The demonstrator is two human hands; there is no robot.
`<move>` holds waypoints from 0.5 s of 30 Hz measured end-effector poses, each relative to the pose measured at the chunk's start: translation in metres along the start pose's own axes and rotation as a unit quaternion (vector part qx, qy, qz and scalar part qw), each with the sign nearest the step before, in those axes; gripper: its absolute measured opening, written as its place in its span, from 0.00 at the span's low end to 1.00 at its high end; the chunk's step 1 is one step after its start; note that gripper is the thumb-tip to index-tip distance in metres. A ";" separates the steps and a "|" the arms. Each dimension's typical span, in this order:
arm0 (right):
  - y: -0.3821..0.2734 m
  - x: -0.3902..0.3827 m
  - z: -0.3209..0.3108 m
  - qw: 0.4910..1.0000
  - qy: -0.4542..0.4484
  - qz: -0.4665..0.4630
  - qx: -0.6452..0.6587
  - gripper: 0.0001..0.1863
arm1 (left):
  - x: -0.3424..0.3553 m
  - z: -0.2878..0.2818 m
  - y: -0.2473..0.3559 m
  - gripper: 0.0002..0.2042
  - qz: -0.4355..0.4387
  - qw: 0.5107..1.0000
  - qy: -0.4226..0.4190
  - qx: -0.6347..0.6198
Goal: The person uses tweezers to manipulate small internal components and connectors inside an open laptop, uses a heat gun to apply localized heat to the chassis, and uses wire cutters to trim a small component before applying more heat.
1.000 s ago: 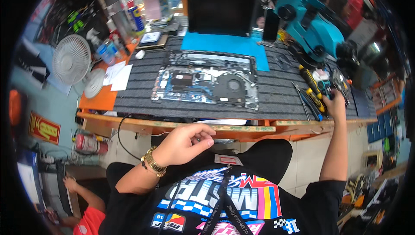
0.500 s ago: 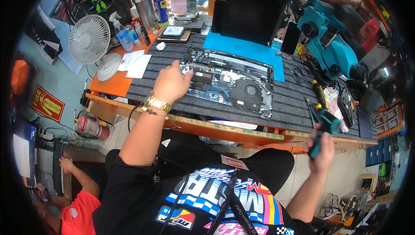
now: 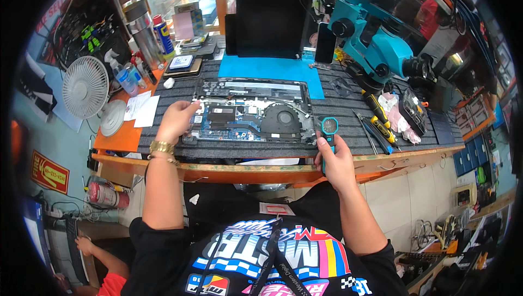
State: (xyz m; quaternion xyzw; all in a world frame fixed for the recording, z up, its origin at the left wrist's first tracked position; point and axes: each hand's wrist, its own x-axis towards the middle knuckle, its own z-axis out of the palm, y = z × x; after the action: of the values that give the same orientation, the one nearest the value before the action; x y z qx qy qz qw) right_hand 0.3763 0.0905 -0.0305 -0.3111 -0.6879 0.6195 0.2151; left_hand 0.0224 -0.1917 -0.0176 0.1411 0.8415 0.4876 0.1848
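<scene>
An opened laptop base (image 3: pixel 234 112) lies on the grey striped mat, its round black fan (image 3: pixel 284 119), blue circuit board and long black battery (image 3: pixel 256 89) exposed. My left hand (image 3: pixel 178 119) grips the laptop's left edge, with the fingers curled and partly hidden. In my right hand (image 3: pixel 339 162) is a small teal and black handheld blower (image 3: pixel 329 127), with a round mesh-covered end facing up. It is held just off the laptop's near right corner, the fingers wrapped round its body.
Yellow-black screwdrivers (image 3: pixel 383 130), tweezers and pliers (image 3: pixel 376 132) lie to the right. Beyond them stands a teal microscope (image 3: pixel 370 40). A dark monitor (image 3: pixel 269 12) rises behind a blue mat (image 3: pixel 261 67). At left are a white fan (image 3: pixel 85 87), bottles and papers (image 3: pixel 146 112).
My right hand has brought the blower leftward from beyond the table's right front to the laptop's corner. My left hand stays at the laptop's left edge. The whole view has shifted.
</scene>
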 end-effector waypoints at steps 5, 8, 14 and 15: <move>0.015 -0.001 -0.019 0.992 -0.048 -0.005 0.119 0.25 | -0.018 0.007 0.000 0.18 0.048 0.983 -0.022 -0.177; 0.006 -0.016 -0.020 0.979 0.033 -0.026 0.202 0.22 | -0.026 0.010 0.006 0.14 0.054 0.983 -0.023 -0.172; -0.019 -0.057 -0.071 0.972 -0.036 0.010 0.232 0.30 | -0.025 0.005 -0.010 0.16 0.197 0.946 -0.012 -0.259; -0.020 -0.062 -0.075 0.971 -0.065 -0.005 0.229 0.34 | -0.026 0.004 -0.012 0.17 0.208 0.937 -0.014 -0.280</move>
State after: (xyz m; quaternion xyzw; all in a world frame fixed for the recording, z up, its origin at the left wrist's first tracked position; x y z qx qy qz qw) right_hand 0.4689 0.1004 0.0051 -0.2092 -0.5417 0.7786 0.2379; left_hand 0.0473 -0.2051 -0.0250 0.2626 0.6204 0.7287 0.1230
